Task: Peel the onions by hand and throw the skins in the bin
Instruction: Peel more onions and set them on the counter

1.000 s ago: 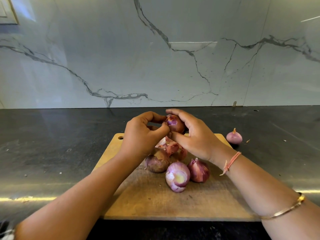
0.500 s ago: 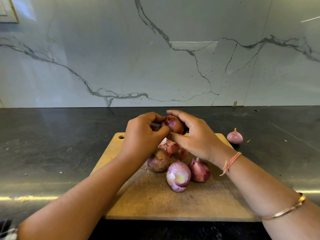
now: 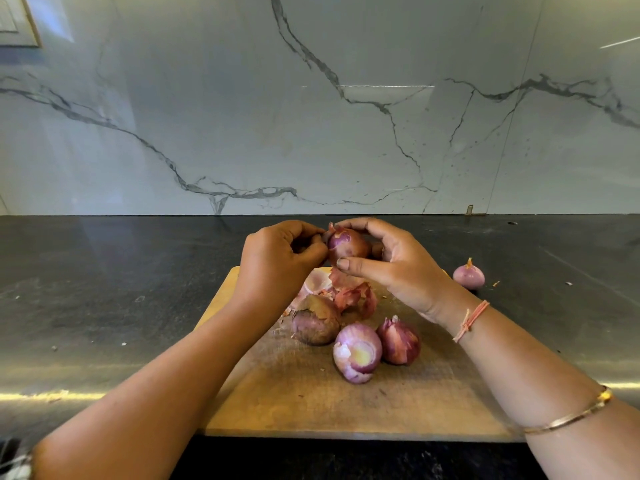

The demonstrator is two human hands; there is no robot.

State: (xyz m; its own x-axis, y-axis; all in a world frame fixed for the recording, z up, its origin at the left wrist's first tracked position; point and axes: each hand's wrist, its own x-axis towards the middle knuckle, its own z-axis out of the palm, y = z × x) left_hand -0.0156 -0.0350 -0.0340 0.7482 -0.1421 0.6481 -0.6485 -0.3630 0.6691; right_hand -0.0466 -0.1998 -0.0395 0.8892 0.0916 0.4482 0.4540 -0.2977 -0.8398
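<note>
Dark counter (image 3: pixel 104 306), wooden board (image 3: pixel 311 403): right hand (image 3: pixel 398 268) cups the onion (image 3: pixel 348 245), left hand (image 3: pixel 277 261) pinches its skin (image 3: pixel 341 233), which looks papery and might tear short.

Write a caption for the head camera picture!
Left hand and right hand peel an onion above the cutting board.
</note>
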